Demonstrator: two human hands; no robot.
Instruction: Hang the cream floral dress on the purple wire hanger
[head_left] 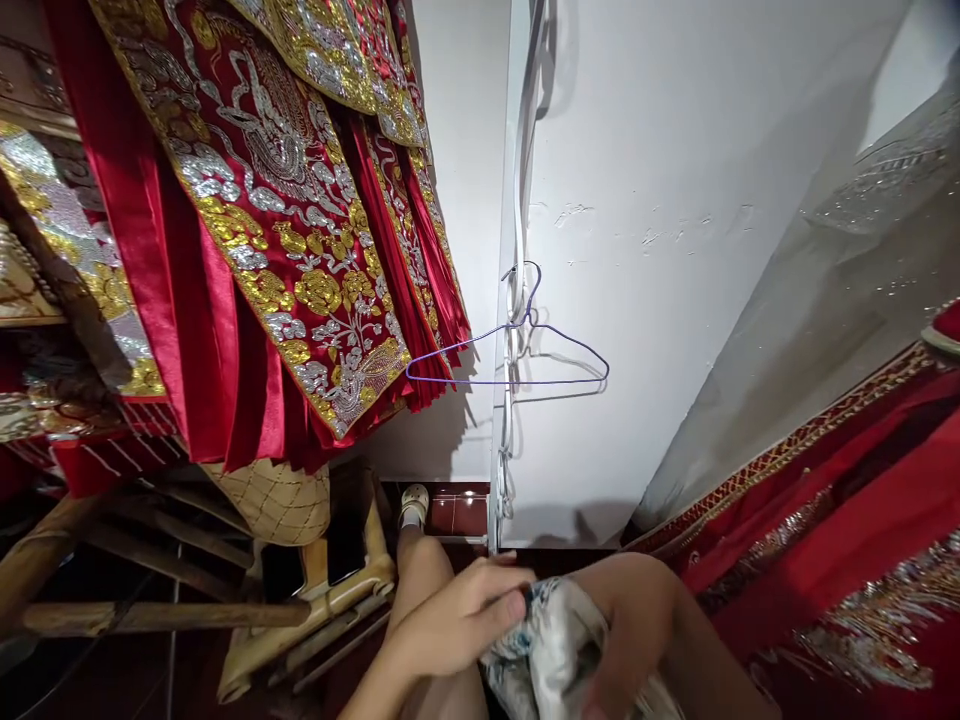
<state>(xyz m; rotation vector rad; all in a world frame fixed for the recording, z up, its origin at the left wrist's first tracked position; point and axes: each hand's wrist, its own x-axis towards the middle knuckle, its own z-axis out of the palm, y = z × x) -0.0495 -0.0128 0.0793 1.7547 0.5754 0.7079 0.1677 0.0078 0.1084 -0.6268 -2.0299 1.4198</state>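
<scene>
Low in the head view, my left hand (469, 618) lies over my lap with its thumb and fingers closed at the edge of a bunched white garment or cloth (562, 635) with a blue-green pattern. My right hand (619, 665) is on the other side of the cloth, dark and smeared by motion, so its fingers cannot be made out. The folds of the cloth hang down between my legs. Above and ahead of both hands, a thin purple clothes hanger (510, 382) hangs with nothing on it, hooked on a white cord (520, 215) by the wall.
At the left hangs a red costume (300, 230) with gold and silver embroidery. Bamboo furniture (315, 625) stands beneath it. On the right are red beaded fabric (847, 560) and a grey sheer covering (787, 310). A white wall (645, 150) stands ahead.
</scene>
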